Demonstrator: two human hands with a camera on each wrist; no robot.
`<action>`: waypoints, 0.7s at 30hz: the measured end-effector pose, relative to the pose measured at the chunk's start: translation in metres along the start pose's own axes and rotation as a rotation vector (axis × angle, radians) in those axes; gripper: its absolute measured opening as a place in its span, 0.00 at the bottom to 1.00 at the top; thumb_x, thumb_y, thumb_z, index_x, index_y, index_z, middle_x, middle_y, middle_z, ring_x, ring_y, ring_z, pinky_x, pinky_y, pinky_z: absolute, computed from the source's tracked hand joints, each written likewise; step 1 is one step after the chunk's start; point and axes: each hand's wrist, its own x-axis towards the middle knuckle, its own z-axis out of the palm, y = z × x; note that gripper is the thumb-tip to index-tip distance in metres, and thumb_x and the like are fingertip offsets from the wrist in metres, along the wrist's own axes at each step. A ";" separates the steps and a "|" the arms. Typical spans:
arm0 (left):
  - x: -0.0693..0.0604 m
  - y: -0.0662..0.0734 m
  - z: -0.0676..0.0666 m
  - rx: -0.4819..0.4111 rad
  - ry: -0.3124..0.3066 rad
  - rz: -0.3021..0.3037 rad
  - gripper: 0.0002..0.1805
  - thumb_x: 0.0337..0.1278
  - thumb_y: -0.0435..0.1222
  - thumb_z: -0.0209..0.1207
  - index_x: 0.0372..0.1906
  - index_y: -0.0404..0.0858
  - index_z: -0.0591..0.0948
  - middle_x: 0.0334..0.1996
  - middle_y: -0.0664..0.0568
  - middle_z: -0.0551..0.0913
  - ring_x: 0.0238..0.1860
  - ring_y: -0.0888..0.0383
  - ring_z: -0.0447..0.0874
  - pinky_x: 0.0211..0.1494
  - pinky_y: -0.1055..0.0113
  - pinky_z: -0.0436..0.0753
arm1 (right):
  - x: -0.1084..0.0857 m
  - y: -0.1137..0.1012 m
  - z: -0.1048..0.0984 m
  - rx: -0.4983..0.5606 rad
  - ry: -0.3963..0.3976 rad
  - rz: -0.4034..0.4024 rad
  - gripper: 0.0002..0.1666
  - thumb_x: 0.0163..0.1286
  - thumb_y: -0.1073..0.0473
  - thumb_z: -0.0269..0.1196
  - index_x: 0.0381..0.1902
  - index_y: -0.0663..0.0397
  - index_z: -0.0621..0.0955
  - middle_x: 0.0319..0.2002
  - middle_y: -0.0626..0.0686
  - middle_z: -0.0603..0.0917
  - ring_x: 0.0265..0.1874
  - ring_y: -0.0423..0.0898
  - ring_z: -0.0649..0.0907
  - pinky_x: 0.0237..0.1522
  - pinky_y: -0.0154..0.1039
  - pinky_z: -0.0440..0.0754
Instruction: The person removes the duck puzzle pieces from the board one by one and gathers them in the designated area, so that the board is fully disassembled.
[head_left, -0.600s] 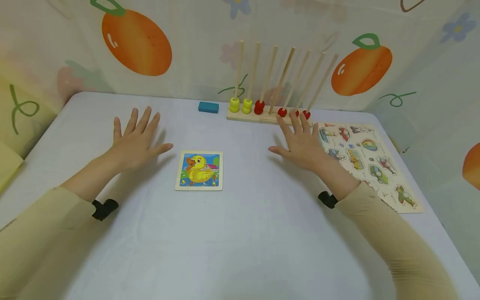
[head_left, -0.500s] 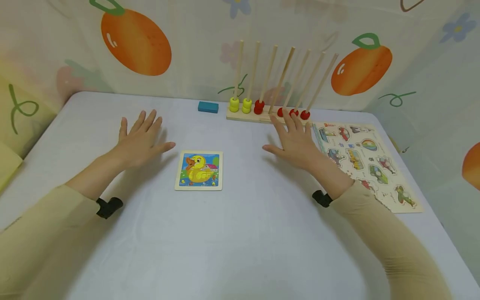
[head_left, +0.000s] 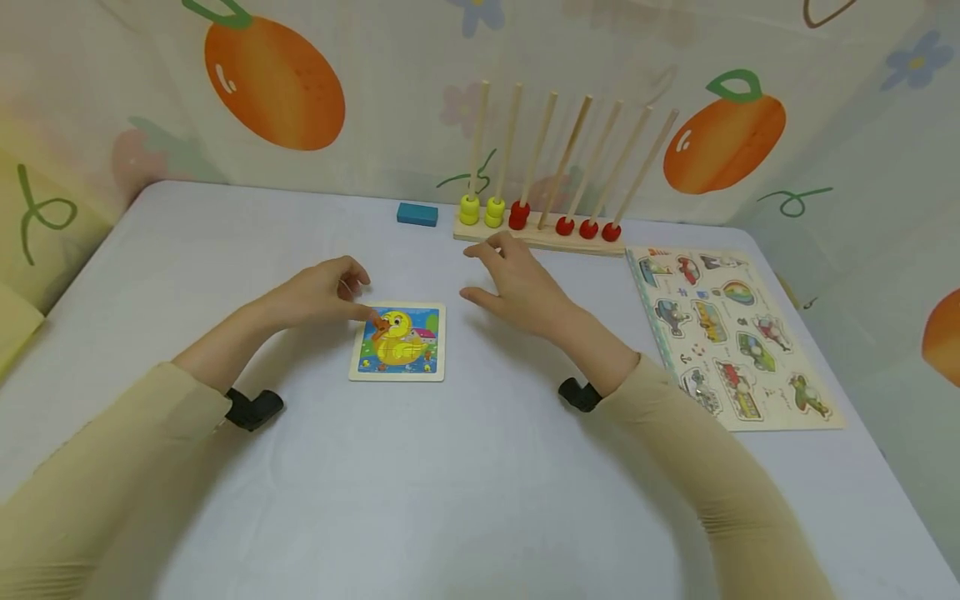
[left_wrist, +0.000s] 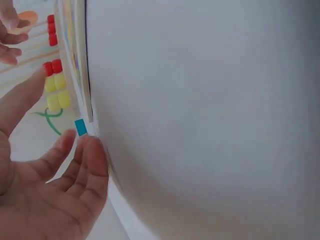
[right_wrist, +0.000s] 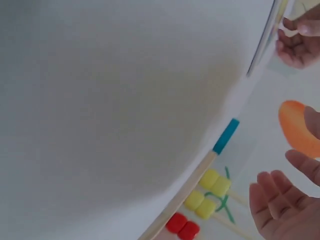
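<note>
A small square jigsaw puzzle [head_left: 401, 346] with a yellow duck in a pale frame lies on the white table in the head view. At its upper left corner is my left hand [head_left: 321, 292], fingers loosely bent and thumb over the corner; whether it touches cannot be told. In the left wrist view the left hand [left_wrist: 55, 195] has nothing between thumb and fingers. To the puzzle's right, apart from it, my right hand [head_left: 517, 287] hovers with relaxed fingers. The right wrist view also shows the right hand [right_wrist: 285, 200] holding nothing.
A wooden bead rack [head_left: 547, 239] with upright rods and red and yellow beads stands at the table's back. Beside it lies a blue block [head_left: 417, 214]. A vehicle picture board [head_left: 693, 354] lies on the right. A fruit-patterned cloth [head_left: 397, 83] hangs behind.
Both hands have moved inward toward the duck puzzle. The left fingers have bent and its thumb now reaches the puzzle's corner. The right hand has moved left, away from the picture board.
</note>
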 end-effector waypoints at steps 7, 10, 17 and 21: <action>0.003 -0.006 0.004 -0.041 -0.095 0.024 0.32 0.49 0.45 0.72 0.55 0.34 0.72 0.44 0.44 0.72 0.48 0.51 0.70 0.49 0.66 0.72 | 0.017 -0.020 0.010 0.120 -0.089 -0.040 0.30 0.69 0.47 0.64 0.65 0.49 0.73 0.57 0.57 0.73 0.48 0.48 0.77 0.52 0.39 0.81; 0.005 -0.008 0.004 -0.045 -0.129 0.046 0.33 0.49 0.44 0.73 0.56 0.35 0.71 0.45 0.44 0.70 0.49 0.51 0.68 0.51 0.64 0.71 | 0.022 -0.028 0.015 0.160 -0.130 -0.055 0.28 0.69 0.50 0.64 0.64 0.49 0.74 0.57 0.56 0.73 0.49 0.47 0.78 0.52 0.38 0.82; 0.003 -0.011 0.003 -0.030 -0.152 0.093 0.33 0.47 0.41 0.74 0.56 0.34 0.71 0.46 0.43 0.71 0.50 0.50 0.67 0.52 0.61 0.69 | 0.035 -0.044 0.024 0.191 -0.198 -0.103 0.25 0.68 0.53 0.65 0.62 0.50 0.76 0.56 0.56 0.75 0.45 0.47 0.79 0.49 0.35 0.81; 0.002 -0.013 0.003 -0.033 -0.153 0.101 0.33 0.47 0.40 0.74 0.56 0.34 0.71 0.46 0.43 0.70 0.50 0.50 0.66 0.52 0.61 0.69 | 0.044 -0.052 0.029 0.201 -0.243 -0.120 0.25 0.67 0.55 0.66 0.61 0.51 0.76 0.55 0.55 0.77 0.42 0.45 0.79 0.47 0.32 0.80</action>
